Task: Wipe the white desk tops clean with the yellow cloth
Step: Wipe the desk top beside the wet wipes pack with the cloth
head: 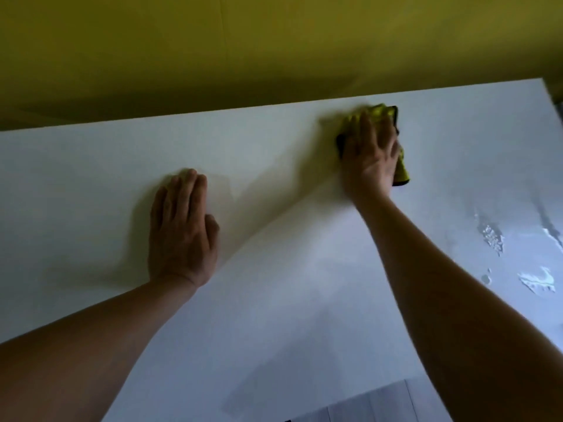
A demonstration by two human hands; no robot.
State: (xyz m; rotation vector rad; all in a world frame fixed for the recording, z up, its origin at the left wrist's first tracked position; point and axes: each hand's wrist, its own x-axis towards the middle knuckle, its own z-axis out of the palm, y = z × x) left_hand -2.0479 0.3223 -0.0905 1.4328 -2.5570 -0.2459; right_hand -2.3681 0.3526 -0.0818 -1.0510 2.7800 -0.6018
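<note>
Right hand [370, 153] flat, fingers straight, pressing yellow cloth [382, 112] onto desk [289, 300] at far right edge, likely for wiping pressure. Left hand [182, 229] open, flat mid-desk, probably bracing.

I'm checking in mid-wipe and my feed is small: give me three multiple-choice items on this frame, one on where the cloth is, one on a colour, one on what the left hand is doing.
1. Where on the desk top is the cloth?
A. near the far edge, by the wall
B. at the near edge
C. under the left hand

2. What colour is the wall behind the desk?
A. white
B. yellow
C. blue

3. How does the left hand lie?
A. gripping the cloth
B. lifted off the desk
C. flat on the desk, fingers straight

Answers: 1 A, the right hand presses the cloth close to the far edge. 2 B, the surface above the desk is yellow. 3 C, its palm lies down and it holds nothing.
</note>
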